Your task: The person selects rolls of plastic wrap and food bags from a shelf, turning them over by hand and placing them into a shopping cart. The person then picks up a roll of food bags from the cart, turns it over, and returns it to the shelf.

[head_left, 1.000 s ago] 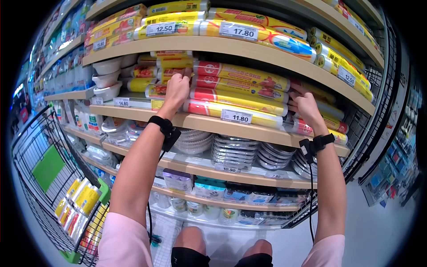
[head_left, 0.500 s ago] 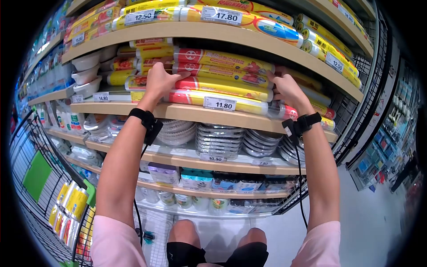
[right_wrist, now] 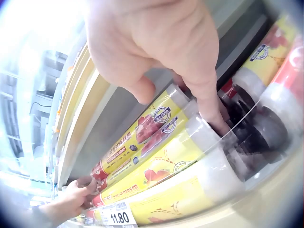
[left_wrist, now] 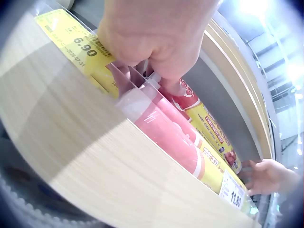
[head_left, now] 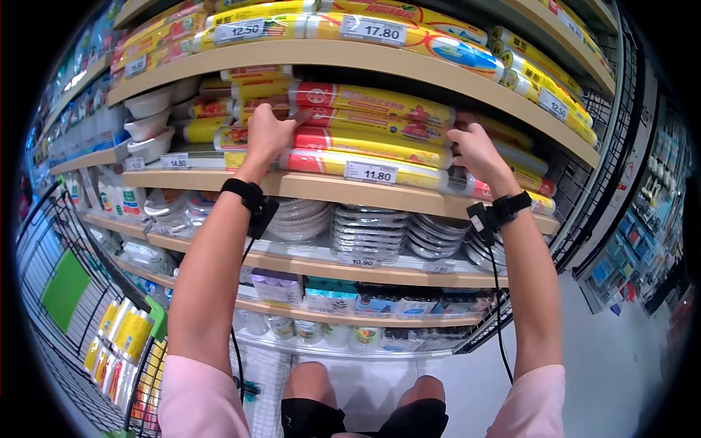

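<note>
The left hand (head_left: 269,139) curls its fingers round the left end of a long roll (head_left: 372,143) in the pile on the shelf (head_left: 321,188), and the right hand (head_left: 475,150) hooks its fingers on the right end, so the roll lies between them.

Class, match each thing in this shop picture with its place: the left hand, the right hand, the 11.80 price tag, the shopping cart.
1 left hand
2 right hand
3 11.80 price tag
4 shopping cart

A at the right end of the long rolls
B low down at the person's left side
C at the left end of the long rolls
D on the shelf edge under the rolls

Pairs: 1-C, 2-A, 3-D, 4-B
</note>
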The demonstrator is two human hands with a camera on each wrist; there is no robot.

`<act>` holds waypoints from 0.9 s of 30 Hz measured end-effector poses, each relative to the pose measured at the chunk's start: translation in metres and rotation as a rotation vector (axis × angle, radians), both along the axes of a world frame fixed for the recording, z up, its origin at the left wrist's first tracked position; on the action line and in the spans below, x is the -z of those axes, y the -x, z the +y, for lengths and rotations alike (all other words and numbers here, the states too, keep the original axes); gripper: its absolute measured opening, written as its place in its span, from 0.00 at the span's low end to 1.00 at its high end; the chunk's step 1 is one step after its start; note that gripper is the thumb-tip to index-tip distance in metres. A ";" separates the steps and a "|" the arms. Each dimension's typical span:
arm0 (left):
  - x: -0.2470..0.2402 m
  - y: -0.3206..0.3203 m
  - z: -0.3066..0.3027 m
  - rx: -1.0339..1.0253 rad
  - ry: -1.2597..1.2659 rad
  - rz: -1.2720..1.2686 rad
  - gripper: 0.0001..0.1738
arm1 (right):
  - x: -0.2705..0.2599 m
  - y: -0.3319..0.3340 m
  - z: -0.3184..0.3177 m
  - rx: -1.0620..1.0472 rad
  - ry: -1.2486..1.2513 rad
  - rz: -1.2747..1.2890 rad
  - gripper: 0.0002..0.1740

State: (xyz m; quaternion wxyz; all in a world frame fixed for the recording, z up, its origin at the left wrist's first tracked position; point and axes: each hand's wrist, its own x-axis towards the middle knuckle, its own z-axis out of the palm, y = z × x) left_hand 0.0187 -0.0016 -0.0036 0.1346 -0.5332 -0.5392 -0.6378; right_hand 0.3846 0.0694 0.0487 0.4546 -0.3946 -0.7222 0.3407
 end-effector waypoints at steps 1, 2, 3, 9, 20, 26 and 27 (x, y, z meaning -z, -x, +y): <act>0.002 0.004 0.005 -0.045 -0.030 0.032 0.31 | 0.002 0.000 0.002 0.016 -0.006 0.041 0.21; 0.005 0.014 0.013 -0.044 0.009 -0.023 0.27 | 0.006 0.000 0.011 -0.025 0.026 0.192 0.19; 0.007 0.022 0.019 -0.037 0.048 -0.080 0.24 | 0.007 -0.003 0.018 -0.019 -0.044 0.138 0.18; 0.005 0.012 0.010 0.044 -0.003 -0.152 0.20 | 0.001 -0.008 0.049 0.125 -0.309 -0.071 0.28; 0.010 0.027 0.032 0.197 -0.068 -0.201 0.18 | -0.006 0.001 0.015 -0.047 -0.103 -0.036 0.38; 0.001 0.007 0.007 0.202 -0.029 -0.213 0.18 | 0.001 -0.002 0.026 -0.069 -0.217 -0.039 0.38; 0.001 0.008 0.006 0.218 -0.021 -0.230 0.18 | 0.003 -0.003 0.031 -0.092 -0.227 -0.020 0.38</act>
